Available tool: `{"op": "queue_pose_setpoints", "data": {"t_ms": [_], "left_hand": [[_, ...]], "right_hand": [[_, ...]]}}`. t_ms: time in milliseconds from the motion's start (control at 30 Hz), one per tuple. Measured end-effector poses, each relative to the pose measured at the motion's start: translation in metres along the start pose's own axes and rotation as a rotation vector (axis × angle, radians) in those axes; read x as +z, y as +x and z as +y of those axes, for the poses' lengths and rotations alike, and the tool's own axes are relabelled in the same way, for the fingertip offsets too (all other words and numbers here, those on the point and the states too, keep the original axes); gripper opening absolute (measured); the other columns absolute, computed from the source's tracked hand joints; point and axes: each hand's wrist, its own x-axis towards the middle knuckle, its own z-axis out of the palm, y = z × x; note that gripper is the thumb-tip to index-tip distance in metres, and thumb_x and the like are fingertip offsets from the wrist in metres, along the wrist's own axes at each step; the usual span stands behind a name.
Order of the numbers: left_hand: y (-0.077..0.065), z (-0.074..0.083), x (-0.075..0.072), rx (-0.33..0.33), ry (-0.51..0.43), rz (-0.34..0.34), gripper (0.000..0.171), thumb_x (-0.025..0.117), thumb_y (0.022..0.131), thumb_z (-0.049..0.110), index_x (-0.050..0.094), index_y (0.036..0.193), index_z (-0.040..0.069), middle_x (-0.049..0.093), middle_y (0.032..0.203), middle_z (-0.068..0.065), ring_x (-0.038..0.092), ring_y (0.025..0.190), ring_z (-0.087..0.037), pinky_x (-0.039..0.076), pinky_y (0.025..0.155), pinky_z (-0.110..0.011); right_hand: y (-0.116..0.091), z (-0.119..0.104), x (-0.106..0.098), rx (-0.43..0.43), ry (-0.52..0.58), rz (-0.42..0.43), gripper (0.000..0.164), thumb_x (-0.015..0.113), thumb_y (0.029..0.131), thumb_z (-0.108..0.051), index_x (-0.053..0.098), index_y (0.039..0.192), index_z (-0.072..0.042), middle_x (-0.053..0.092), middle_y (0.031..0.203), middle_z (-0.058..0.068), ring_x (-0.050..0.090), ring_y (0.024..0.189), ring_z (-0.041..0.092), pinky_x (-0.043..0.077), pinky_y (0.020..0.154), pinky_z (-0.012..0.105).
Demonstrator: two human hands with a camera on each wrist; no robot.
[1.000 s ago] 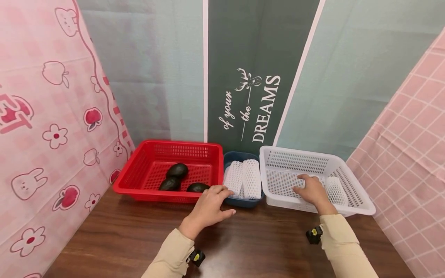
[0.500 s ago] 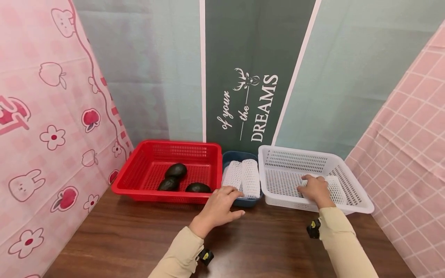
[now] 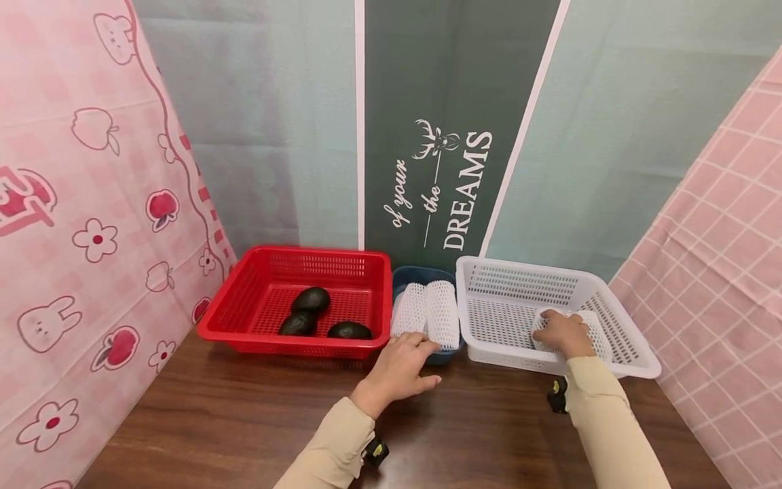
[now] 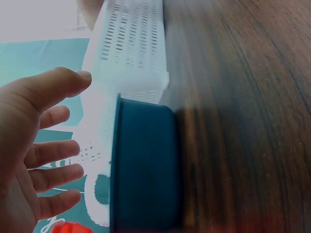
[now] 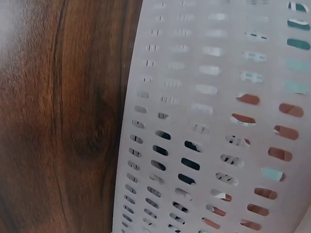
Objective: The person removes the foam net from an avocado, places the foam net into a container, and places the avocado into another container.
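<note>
Reaching down into the white basket (image 3: 513, 358) at right, the right hand (image 3: 565, 334) lies over white netting (image 3: 600, 336) towards that basket's right end. Mesh shows on both sides of the hand; cannot tell whether the fingers grip it. Right wrist view: slotted basket wall, dark patches behind some slots, too unclear to identify. Left hand (image 3: 400, 367) wide, thumb well apart from the fingers, at the near side of the small blue bin (image 3: 421, 274); left wrist view shows a gap between fingertips and bin rim. Bin stands between the two baskets, holding two white net tubes (image 3: 442, 314) side by side, lengths running near to far. Red basket (image 3: 275, 345) at left holds three dark avocados (image 3: 311, 299): two together about mid-floor, third apart, near and to the right. All containers on a brown wood-grain table (image 3: 476, 421). Beige cuffs (image 3: 332, 435) on both arms. Far side: green backdrop (image 3: 440, 61), white lettering reading DREAMS.
</note>
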Motion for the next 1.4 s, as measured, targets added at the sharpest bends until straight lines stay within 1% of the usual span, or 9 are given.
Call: {"op": "queue_pose_setpoints", "data": {"t_ms": [167,233,433,600,700,967,1200,1300,1400], "left_hand": [[0.001,0.000,0.007,-0.031,0.026,-0.051,0.045,0.071,0.077,0.043,0.064,0.115,0.019,0.058,0.110,-0.003,0.053,0.101,-0.019,0.043,0.083,-0.036],[0.001,0.000,0.010,-0.034,0.033,-0.061,0.044,0.072,0.077,0.041,0.064,0.113,0.018,0.059,0.109,-0.003,0.054,0.099,-0.019,0.043,0.083,-0.035],[0.002,-0.001,0.017,-0.030,0.061,-0.071,0.042,0.072,0.077,0.041,0.064,0.111,0.019,0.059,0.109,-0.002,0.054,0.098,-0.019,0.043,0.082,-0.034],[0.002,-0.002,0.016,-0.034,0.068,-0.058,0.042,0.072,0.076,0.042,0.065,0.111,0.019,0.059,0.108,-0.001,0.054,0.098,-0.018,0.043,0.080,-0.034],[0.003,-0.002,0.017,-0.035,0.061,-0.060,0.042,0.072,0.076,0.042,0.065,0.111,0.020,0.059,0.108,-0.001,0.054,0.098,-0.018,0.043,0.080,-0.033],[0.001,-0.001,0.016,-0.015,0.046,-0.056,0.041,0.072,0.077,0.041,0.065,0.111,0.019,0.059,0.107,-0.002,0.054,0.098,-0.017,0.044,0.080,-0.033],[-0.001,-0.003,0.015,-0.020,0.038,-0.058,0.041,0.072,0.077,0.040,0.065,0.111,0.018,0.059,0.106,-0.001,0.053,0.100,-0.016,0.044,0.080,-0.032],[-0.003,-0.004,0.013,-0.024,0.038,-0.062,0.042,0.072,0.077,0.041,0.065,0.111,0.019,0.059,0.105,0.000,0.053,0.099,-0.015,0.044,0.079,-0.031],[-0.004,-0.005,0.008,-0.021,0.038,-0.052,0.042,0.071,0.077,0.041,0.065,0.112,0.019,0.059,0.105,0.000,0.053,0.098,-0.015,0.044,0.078,-0.031]], "right_hand": [[0.007,0.002,0.001,-0.037,0.002,-0.059,0.067,0.061,0.080,-0.021,0.034,0.137,0.004,0.026,0.117,0.046,0.027,0.102,0.061,0.033,0.074,0.067],[0.010,0.003,0.003,-0.059,-0.025,-0.077,0.067,0.062,0.080,-0.018,0.035,0.137,0.003,0.027,0.118,0.046,0.027,0.102,0.061,0.033,0.074,0.066],[0.013,0.002,0.007,-0.092,-0.151,-0.129,0.054,0.061,0.080,-0.010,0.046,0.131,0.001,0.026,0.115,0.048,0.022,0.103,0.062,0.032,0.075,0.066],[0.013,-0.004,0.006,-0.051,-0.134,-0.173,0.044,0.059,0.084,-0.010,0.049,0.126,-0.001,0.016,0.113,0.050,0.018,0.102,0.064,0.035,0.070,0.066],[0.014,-0.006,0.006,-0.031,-0.124,-0.167,0.042,0.059,0.084,-0.010,0.049,0.123,-0.001,0.015,0.110,0.049,0.019,0.101,0.063,0.035,0.068,0.066],[0.013,-0.003,0.008,-0.073,-0.150,-0.152,0.038,0.066,0.079,-0.008,0.053,0.113,0.000,0.026,0.101,0.045,0.023,0.096,0.062,0.036,0.068,0.062],[0.012,-0.003,0.009,-0.059,-0.131,-0.135,0.040,0.068,0.077,-0.010,0.052,0.113,0.000,0.024,0.101,0.045,0.022,0.095,0.061,0.035,0.070,0.064],[0.012,-0.002,0.009,-0.081,-0.124,-0.113,0.038,0.068,0.077,-0.010,0.053,0.111,-0.001,0.028,0.100,0.043,0.023,0.094,0.060,0.033,0.069,0.063],[0.014,-0.002,0.008,-0.130,-0.118,-0.062,0.036,0.068,0.075,-0.011,0.055,0.107,-0.003,0.037,0.096,0.036,0.026,0.090,0.055,0.031,0.069,0.060]]}}
